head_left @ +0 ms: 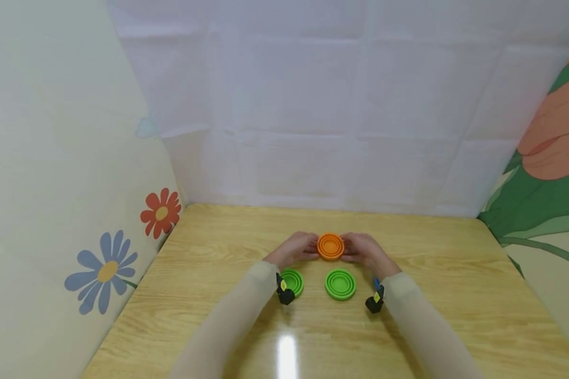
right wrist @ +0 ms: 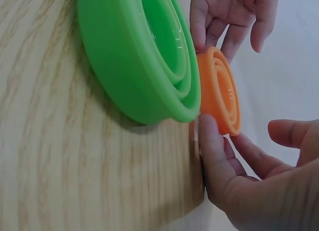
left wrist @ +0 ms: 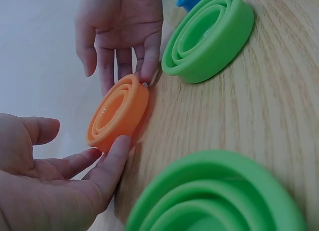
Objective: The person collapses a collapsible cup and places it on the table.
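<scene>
An orange collapsible cup (head_left: pixel 331 246), folded flat into concentric rings, lies on the wooden table between both hands. On its left side, the fingertips of my left hand (head_left: pixel 297 249) touch the wall, the thumb standing apart from it in the left wrist view. From the opposite side my right hand (head_left: pixel 364 249) has its fingertips against the cup, its thumb (right wrist: pixel 289 132) also free. Nearer to me sit two folded green cups: one (head_left: pixel 340 285) in the middle, the other (head_left: pixel 293 283) partly hidden by the left wrist's camera.
The wooden table (head_left: pixel 455 295) meets a white cloth backdrop (head_left: pixel 294 116) behind the hands. Flower-printed panels stand at the left (head_left: pixel 52 173) and right (head_left: pixel 555 221). A black camera (head_left: pixel 284 292) is strapped to the left wrist, another camera (head_left: pixel 374 301) to the right.
</scene>
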Available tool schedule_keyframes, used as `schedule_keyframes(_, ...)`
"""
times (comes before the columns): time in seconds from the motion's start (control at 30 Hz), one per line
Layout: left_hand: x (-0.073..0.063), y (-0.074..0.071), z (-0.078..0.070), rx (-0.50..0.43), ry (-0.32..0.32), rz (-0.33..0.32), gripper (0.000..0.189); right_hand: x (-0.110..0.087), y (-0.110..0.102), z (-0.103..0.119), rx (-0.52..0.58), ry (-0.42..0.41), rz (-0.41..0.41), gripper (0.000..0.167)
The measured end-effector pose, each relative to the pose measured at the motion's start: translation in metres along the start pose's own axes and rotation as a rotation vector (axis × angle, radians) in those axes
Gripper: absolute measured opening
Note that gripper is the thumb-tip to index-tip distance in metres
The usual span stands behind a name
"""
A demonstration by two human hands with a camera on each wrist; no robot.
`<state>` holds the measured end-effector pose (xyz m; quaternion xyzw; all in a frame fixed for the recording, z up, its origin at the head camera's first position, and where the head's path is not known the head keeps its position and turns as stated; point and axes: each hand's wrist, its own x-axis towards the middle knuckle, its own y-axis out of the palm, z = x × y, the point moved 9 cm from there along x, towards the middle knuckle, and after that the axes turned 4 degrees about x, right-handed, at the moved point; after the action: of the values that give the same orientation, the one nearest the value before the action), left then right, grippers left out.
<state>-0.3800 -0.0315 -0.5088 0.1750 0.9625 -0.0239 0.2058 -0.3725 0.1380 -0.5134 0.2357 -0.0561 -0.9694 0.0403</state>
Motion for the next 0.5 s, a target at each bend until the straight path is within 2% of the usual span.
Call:
schedule_keyframes(0.27,-0.007,-0.008,-0.01,0.051,-0.015,0.001,0.054,-0.005,-0.01,0.009,-0.11,0.007,0.035,0.045)
schedule_keyframes(0.37,-0.01,-0.016,-0.014,0.11,0.001,0.002,0.056,-0.006,-0.017,0.014,-0.14,-0.003,0.041,0.046)
schedule_keyframes(0.5,-0.015,-0.029,-0.019,0.25,0.023,0.004,0.06,-0.007,-0.029,0.024,-0.191,-0.044,0.062,0.05)
